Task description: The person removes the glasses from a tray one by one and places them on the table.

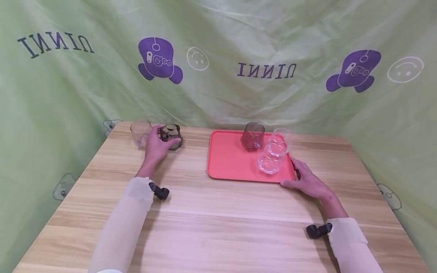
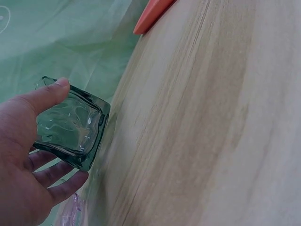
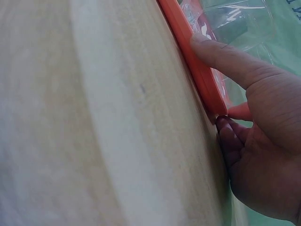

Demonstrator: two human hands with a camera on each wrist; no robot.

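Observation:
My left hand (image 1: 157, 147) grips a dark smoked glass (image 1: 172, 133) at the far left of the table. In the left wrist view the thumb lies over one side of this angular, greenish-looking glass (image 2: 77, 125), with the fingers beneath. Just left of that hand stands a pale pinkish glass (image 1: 139, 132). At the near right corner of a red tray (image 1: 230, 159) is my right hand (image 1: 308, 182), holding the rim between thumb and fingers. The right wrist view shows the thumb against the tray's edge (image 3: 200, 70) and the other fingers curled at the corner.
On the tray stand a dark glass (image 1: 253, 136) at the back and two clear glasses (image 1: 269, 163) towards the right, overlapping in view. The wooden table (image 1: 211, 227) ends at a green printed curtain (image 1: 211, 98) behind and at both sides.

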